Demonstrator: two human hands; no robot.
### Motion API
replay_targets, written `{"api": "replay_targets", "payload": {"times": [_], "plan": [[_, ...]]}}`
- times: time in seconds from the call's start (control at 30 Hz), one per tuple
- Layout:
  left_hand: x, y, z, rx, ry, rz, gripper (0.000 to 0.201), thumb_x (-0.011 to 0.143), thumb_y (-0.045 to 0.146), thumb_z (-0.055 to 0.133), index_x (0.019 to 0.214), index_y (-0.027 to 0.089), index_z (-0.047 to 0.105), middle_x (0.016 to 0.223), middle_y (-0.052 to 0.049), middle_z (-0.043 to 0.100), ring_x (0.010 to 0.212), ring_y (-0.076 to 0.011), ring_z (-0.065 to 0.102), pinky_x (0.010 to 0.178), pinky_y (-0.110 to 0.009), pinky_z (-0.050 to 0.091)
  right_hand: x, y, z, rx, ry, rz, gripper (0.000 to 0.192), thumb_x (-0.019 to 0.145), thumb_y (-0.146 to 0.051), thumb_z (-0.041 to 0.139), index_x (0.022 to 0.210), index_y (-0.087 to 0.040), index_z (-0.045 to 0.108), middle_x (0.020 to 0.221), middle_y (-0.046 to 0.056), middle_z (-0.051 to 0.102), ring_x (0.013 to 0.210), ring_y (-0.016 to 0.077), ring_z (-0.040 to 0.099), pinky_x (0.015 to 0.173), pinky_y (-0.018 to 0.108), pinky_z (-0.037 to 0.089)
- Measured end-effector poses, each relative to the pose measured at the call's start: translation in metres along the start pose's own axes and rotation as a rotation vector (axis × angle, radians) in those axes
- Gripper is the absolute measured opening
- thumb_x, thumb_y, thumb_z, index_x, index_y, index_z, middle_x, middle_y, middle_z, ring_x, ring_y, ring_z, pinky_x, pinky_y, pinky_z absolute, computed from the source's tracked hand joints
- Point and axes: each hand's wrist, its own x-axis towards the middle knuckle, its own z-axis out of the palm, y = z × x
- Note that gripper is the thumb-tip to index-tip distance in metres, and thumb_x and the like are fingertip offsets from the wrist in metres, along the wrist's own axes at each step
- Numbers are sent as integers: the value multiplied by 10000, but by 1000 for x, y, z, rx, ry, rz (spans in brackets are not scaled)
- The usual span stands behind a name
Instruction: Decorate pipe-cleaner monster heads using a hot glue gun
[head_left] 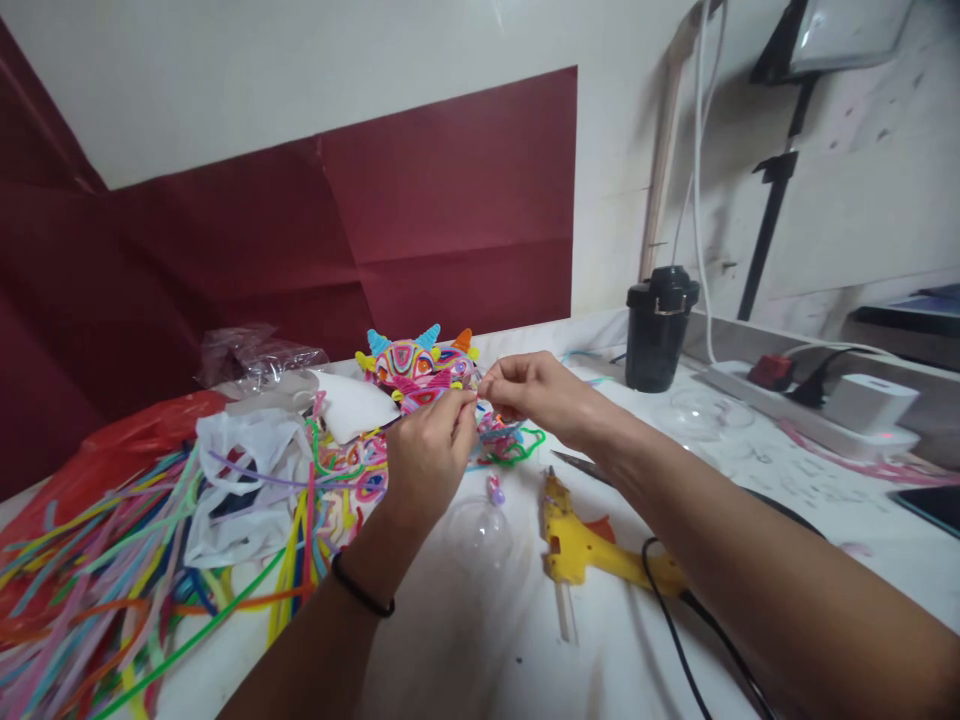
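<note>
My left hand and my right hand meet above the table, thumbs and fingertips pinched together. Whatever small thing sits between the fingertips is too tiny to make out; a trace of pink shows there. Just behind them are colourful masks or heads made of coiled pipe cleaners, with blue and orange horns. Below the hands lie a small pink and purple piece and a clear plastic dome. Green pipe cleaner loops lie under my right hand.
A yellow hot glue gun with a black cord lies under my right forearm, near scissors. Many loose pipe cleaners and a white bag cover the left side. A black cup and a power strip stand right.
</note>
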Motion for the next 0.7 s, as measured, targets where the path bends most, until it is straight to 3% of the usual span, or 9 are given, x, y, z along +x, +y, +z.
{"api": "replay_targets", "payload": {"times": [0.13,0.27,0.4,0.5,0.7], "plan": [[4,-3,-4,-247,11,-98,207,888,300,509,897,191,685,651,5,651,566,-120,561,597,-200,395,1,-5,1,249,-52,126,139,671,-267,570,607,-155,520,550,-16,494,478,74,444,452,201,362],[7,-10,-4,-478,-117,-190,255,910,285,446,993,183,664,633,16,641,506,-112,497,537,-202,377,4,-3,-6,389,-11,179,158,636,-260,638,613,-146,531,550,-20,491,474,61,434,422,180,331],[6,-15,0,-519,-209,-234,279,908,285,429,859,178,682,619,10,649,463,-106,427,492,-209,341,7,1,-12,479,26,229,144,616,-206,660,603,-138,534,534,-25,476,457,54,413,391,168,290],[5,-18,3,-561,-227,-242,273,902,311,443,887,186,686,665,2,676,473,-109,439,500,-210,356,8,2,-11,527,49,265,130,633,-176,647,591,-129,534,537,-24,474,454,52,416,374,159,275],[4,-31,2,-639,-318,-288,266,880,324,453,907,175,671,689,-17,689,437,-104,450,490,-215,376,12,7,-17,563,156,271,66,692,-102,615,647,-124,573,622,23,579,528,85,524,417,168,390]]}}
